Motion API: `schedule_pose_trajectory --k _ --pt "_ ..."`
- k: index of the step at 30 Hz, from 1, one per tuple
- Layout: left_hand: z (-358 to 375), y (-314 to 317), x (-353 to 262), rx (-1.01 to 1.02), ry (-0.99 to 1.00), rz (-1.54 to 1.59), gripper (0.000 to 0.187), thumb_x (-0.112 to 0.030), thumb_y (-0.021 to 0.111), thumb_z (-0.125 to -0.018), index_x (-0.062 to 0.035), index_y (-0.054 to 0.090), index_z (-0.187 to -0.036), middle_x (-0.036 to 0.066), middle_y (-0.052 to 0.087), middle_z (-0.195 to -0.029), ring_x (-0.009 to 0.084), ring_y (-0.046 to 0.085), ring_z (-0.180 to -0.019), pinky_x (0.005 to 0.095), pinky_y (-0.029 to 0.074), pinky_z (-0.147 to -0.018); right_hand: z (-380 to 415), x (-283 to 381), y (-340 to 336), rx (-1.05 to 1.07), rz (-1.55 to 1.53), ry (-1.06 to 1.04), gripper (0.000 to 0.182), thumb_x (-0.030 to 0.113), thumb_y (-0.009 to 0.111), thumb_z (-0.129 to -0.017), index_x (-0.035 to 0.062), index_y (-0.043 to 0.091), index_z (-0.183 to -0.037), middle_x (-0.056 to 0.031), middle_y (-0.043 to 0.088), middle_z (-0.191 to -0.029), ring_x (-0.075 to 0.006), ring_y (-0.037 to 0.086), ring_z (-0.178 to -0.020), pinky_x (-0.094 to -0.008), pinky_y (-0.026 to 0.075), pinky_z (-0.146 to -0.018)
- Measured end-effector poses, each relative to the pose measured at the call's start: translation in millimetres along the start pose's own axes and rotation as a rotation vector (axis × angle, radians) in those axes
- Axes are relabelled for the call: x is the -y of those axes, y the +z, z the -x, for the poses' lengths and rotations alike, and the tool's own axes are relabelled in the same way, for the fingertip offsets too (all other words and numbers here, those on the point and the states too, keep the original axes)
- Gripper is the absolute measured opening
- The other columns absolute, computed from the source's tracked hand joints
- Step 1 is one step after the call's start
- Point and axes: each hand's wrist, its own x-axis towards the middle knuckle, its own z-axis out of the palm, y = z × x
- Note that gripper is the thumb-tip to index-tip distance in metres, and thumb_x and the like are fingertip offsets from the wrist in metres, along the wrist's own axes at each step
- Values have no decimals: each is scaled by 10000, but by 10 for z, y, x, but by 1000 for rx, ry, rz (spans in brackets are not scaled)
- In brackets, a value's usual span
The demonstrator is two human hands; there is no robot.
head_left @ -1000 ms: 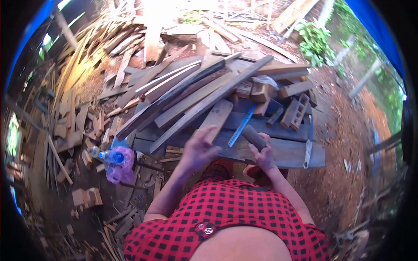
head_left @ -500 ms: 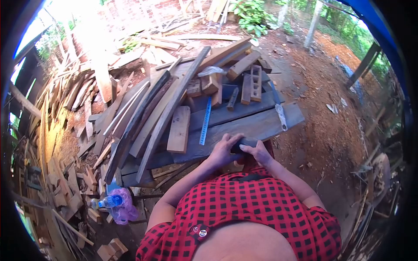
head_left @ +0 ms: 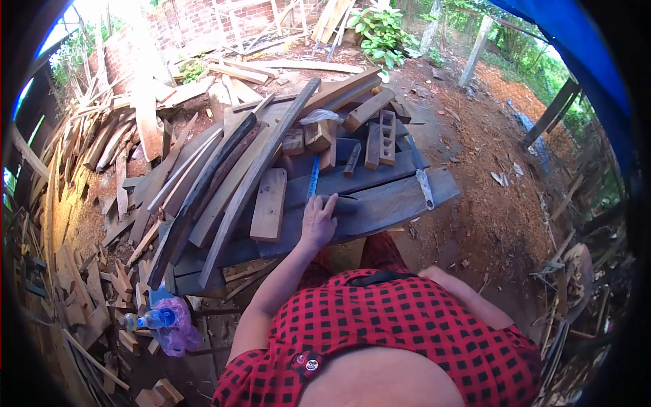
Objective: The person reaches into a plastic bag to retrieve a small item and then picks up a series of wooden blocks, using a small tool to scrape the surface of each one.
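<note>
My left hand [head_left: 319, 220] lies over the lower part of a blue ruler [head_left: 314, 178] on the dark plank table [head_left: 400, 197]. Its fingers are stretched and apart, with the fingertips beside a dark, smooth block-like object [head_left: 346, 205] resting on the front plank. My right hand [head_left: 432, 273] is back at my waist on the right, its fingers hidden by the checked shirt. Left of the ruler lies a short wooden block [head_left: 270, 203]. Beyond the left hand sits a small dark wood piece [head_left: 352, 159].
Long boards [head_left: 261, 169] cover the table's left side. Wooden blocks [head_left: 317, 136] and a slotted wood piece [head_left: 387, 137] stand at the back. A white-handled tool [head_left: 424, 188] lies at the right end. A bottle [head_left: 157, 319] and purple bag [head_left: 180, 332] are lower left, among scrap wood.
Both hands were around the dark object at the table's front edge. It now rests on the plank, my left hand has moved left onto the ruler, and my right hand has drawn back.
</note>
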Motion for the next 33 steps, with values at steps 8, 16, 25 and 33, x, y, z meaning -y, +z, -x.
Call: schedule_pose_trajectory --k 8,16,25,33 --pt "35 -285 -241 -21 -102 -76 708 -210 698 -737 -174 413 -1383 293 356 -1347 482 243 -1320 538 205 -1091 521 81 292 81 -644 233 218 111 657 -847 7 673 -1038 -49 672 -964 -144 593 -825 -300 500 -766" --pt "180 -474 -690 508 125 768 516 -220 694 -806 -61 522 -1266 178 570 -1162 303 527 -1151 381 417 -979 630 383 293 -15 -1066 277 149 14 635 -836 -11 664 -981 -80 678 -948 -169 635 -881 -317 526 -805" --pt "-13 463 -1236 1473 486 859 554 -472 514 -919 9 584 -1185 188 624 -1146 255 576 -1074 372 434 -922 915 909 221 -98 -611 228 89 40 623 -845 -10 649 -914 -43 669 -883 -126 604 -830 -293 504 -791" --pt "-172 73 -1582 1316 623 704 333 -279 653 -784 3 670 -960 100 682 -817 172 623 -787 353 490 -706 973 331 9 25 -846 105 87 16 692 -761 0 656 -838 -72 675 -804 -130 635 -733 -270 510 -643"
